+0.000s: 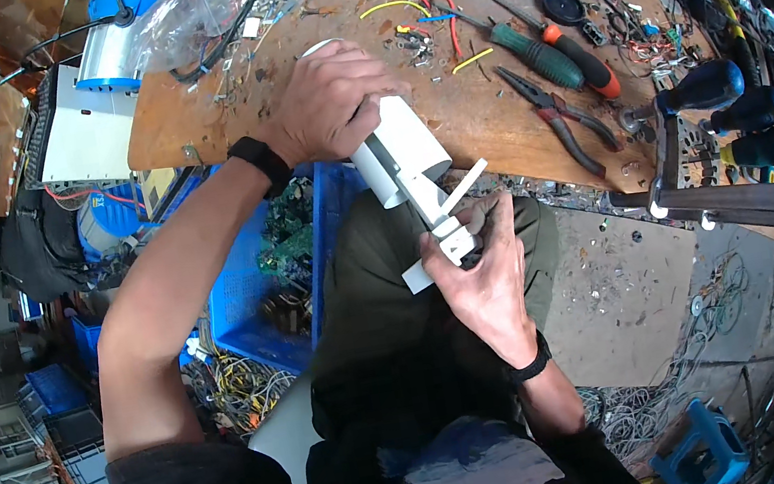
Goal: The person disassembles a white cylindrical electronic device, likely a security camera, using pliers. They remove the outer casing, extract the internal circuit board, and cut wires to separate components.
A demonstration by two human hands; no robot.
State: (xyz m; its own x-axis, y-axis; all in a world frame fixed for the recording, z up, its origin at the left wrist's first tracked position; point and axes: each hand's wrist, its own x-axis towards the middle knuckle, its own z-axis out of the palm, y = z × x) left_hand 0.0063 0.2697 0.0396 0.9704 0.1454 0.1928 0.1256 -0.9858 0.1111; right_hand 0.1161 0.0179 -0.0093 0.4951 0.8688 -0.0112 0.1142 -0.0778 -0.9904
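Observation:
A white plastic cylindrical casing (414,136), split by a lengthwise gap, lies tilted over the near edge of the workbench and my lap. My left hand (329,99) is wrapped round its upper end. From its lower end sticks a narrow white plastic frame (445,225) with thin side arms. My right hand (488,272) pinches the outer end of this frame between thumb and fingers. Whether the frame and casing are joined inside, I cannot tell.
On the wooden workbench (481,131) lie pliers (557,114), a green-handled screwdriver (535,56), an orange-and-black-handled tool (587,63) and wire scraps. Blue-handled screwdrivers (707,87) stand in a rack at right. Below sits a blue crate (252,314) of circuit boards; a blue stool (699,451) is lower right.

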